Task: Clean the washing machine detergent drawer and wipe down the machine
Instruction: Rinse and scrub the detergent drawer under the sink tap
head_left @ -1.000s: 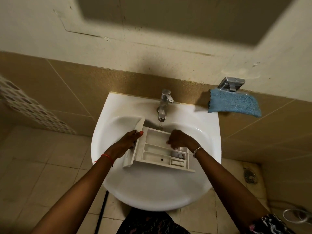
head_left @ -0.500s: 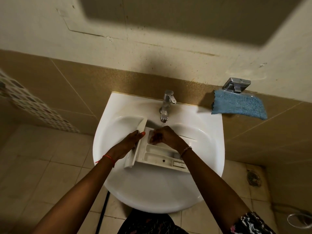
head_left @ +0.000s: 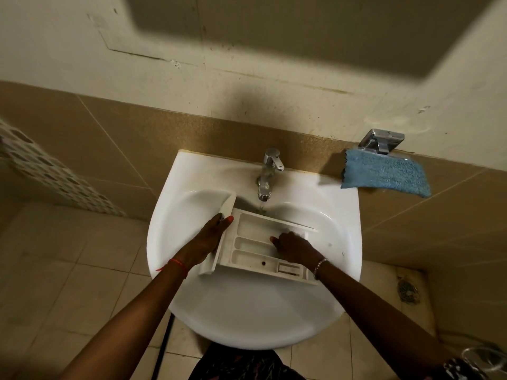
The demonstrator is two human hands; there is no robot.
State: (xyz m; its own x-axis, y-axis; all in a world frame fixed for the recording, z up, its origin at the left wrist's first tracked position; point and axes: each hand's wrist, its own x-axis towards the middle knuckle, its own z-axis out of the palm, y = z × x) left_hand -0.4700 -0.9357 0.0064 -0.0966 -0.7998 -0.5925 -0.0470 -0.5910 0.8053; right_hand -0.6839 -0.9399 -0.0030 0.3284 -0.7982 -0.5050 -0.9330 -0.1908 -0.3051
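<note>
You held the detergent drawer in the sink directly under the tap, so its stream fell into the rear compartment; your left hand gripped the drawer's front, left of the tap, to steady it. Your right hand reached into the compartments below the tap, apparently to rub off residue; whether it clutched anything, I could not tell.

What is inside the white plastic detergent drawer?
The white plastic detergent drawer shows long white compartments; the right hand reaches into its right end, and water from the chrome tap falls at its rear. Whatever lies under that hand is covered.
</note>
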